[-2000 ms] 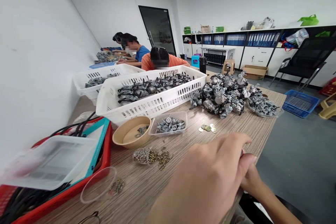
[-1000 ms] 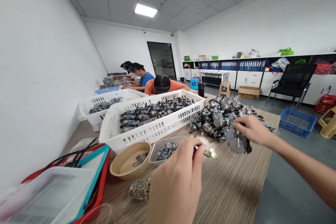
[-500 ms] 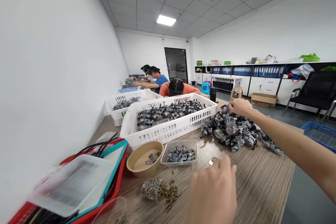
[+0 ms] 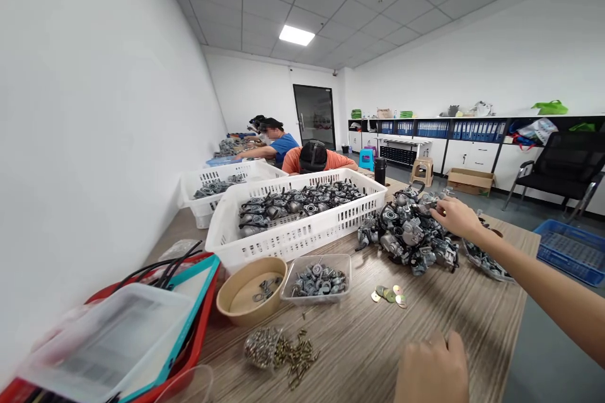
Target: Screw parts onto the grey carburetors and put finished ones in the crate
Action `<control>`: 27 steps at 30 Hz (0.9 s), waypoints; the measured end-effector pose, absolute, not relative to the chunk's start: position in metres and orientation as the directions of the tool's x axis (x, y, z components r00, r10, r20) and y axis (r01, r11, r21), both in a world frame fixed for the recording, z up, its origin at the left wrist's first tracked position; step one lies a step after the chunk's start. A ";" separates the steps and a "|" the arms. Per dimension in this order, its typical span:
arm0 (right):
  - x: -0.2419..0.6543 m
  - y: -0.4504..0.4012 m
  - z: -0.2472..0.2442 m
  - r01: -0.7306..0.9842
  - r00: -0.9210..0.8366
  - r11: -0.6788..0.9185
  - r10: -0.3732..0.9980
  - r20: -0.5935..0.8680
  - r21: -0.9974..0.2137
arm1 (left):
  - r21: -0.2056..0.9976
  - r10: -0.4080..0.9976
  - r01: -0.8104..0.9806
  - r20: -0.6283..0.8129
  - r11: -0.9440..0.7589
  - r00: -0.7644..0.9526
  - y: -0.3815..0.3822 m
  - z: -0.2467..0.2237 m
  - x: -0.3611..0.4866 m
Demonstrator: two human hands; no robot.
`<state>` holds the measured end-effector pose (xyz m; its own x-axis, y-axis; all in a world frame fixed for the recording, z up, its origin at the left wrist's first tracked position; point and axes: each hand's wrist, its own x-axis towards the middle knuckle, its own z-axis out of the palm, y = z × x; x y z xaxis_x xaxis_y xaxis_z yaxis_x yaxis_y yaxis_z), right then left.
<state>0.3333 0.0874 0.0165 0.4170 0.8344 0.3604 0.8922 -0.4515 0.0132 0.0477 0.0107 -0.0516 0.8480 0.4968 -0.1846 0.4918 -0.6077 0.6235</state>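
Note:
My right hand (image 4: 454, 217) is at the upper right of a heap of metal carburetors (image 4: 410, 233), its fingers closed on one carburetor at the edge of the pile. In the near foreground, my left hand (image 4: 432, 368) hovers over the wooden table with fingers curled; whatever it may hold is hidden behind its back. Between this hand and the heap lie several small round metal discs (image 4: 389, 294). Left of the discs stands a clear plastic tub (image 4: 348, 286) of small grey metal parts. Brass-coloured screws (image 4: 297, 356) spill from a tipped clear cup (image 4: 262, 347).
Behind the tub, a long white basket (image 4: 302, 242) holds many carburetors. A tan bowl (image 4: 227, 308) with a few parts and a red tray (image 4: 205, 340) with a teal frame stand left. One co-worker (image 4: 321, 157) leans low behind the basket; others sit farther back.
My left hand has drawn back toward the near right, uncovering the metal discs. My right hand has shifted slightly right and lower on the carburetor heap. The view has turned a little.

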 end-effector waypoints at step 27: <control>0.137 0.321 0.046 0.997 0.040 -0.048 0.989 0.142 0.057 | 0.776 0.531 -0.115 -0.308 0.621 0.789 0.070 -0.105 0.029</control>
